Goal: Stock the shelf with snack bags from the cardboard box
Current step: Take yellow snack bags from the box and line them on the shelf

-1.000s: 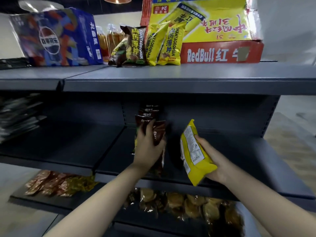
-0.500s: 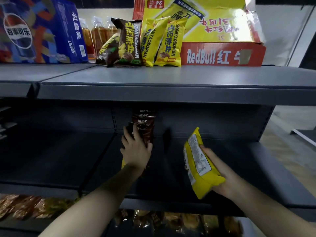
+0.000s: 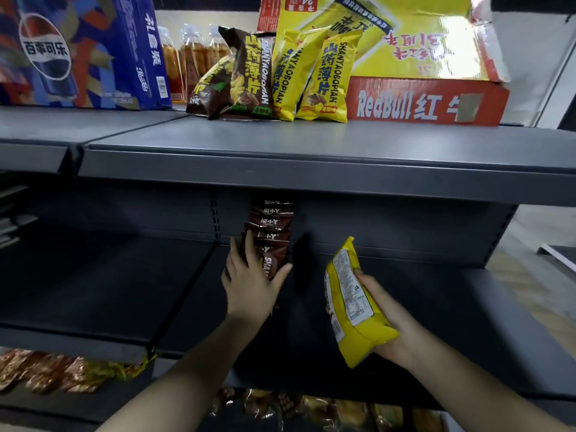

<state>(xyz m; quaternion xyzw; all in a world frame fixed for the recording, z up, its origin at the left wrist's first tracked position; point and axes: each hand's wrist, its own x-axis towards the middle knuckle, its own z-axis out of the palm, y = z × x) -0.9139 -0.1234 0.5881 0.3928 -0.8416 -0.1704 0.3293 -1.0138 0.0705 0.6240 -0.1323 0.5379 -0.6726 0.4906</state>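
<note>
A row of brown snack bags point(image 3: 270, 236) stands upright at the back of the middle shelf point(image 3: 436, 307). My left hand point(image 3: 251, 285) presses against the front brown bag, fingers spread over it and the thumb hooked round its right edge. To the right, my right hand point(image 3: 386, 319) grips a yellow snack bag point(image 3: 353, 302) from behind, holding it upright above the shelf, apart from the brown row. On the top shelf point(image 3: 311, 141) stand brown bags point(image 3: 237, 76) and yellow bags point(image 3: 314, 73) leaning on a RedBull cardboard box point(image 3: 427, 98).
A blue Pepsi carton point(image 3: 78, 51) and drink bottles point(image 3: 190, 54) stand at the top left. Snack packs point(image 3: 53, 372) lie on the bottom shelf at left, more bags point(image 3: 311, 406) under the middle shelf. Floor shows at the right point(image 3: 542, 275).
The view has tilted up and closed in on the shelf. My left hand has pushed the brown bags further back. The yellow bag in my right hand stays at about the same spot.
</note>
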